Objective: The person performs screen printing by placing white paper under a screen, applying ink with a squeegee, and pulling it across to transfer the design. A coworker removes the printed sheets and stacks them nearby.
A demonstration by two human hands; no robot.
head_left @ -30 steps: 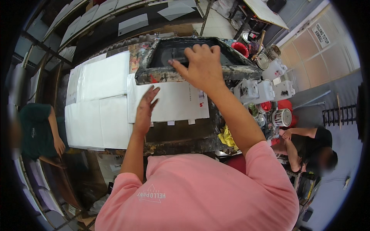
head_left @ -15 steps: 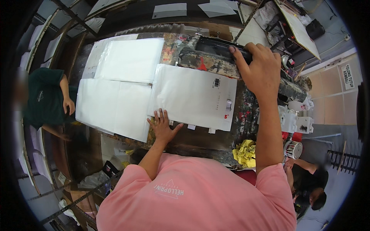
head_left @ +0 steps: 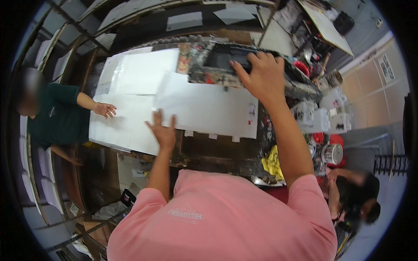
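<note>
Partly blurred at its left side, a white sheet (head_left: pixel 209 106) lies on a stained table (head_left: pixel 200 152), its far edge covered by a paint-smeared frame (head_left: pixel 224 80). The left hand (head_left: pixel 163 134) spreads its fingers beside it, contact unclear; the right hand (head_left: pixel 265 80) bends its fingers over the frame, undersides hidden. Racks (head_left: pixel 72 21) fade into the dark rim.

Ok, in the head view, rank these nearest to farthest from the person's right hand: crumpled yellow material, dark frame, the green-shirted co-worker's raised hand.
1. Dark frame: directly at the right hand.
2. Crumpled yellow material: below it in the picture.
3. Co-worker's raised hand: far left.
</note>
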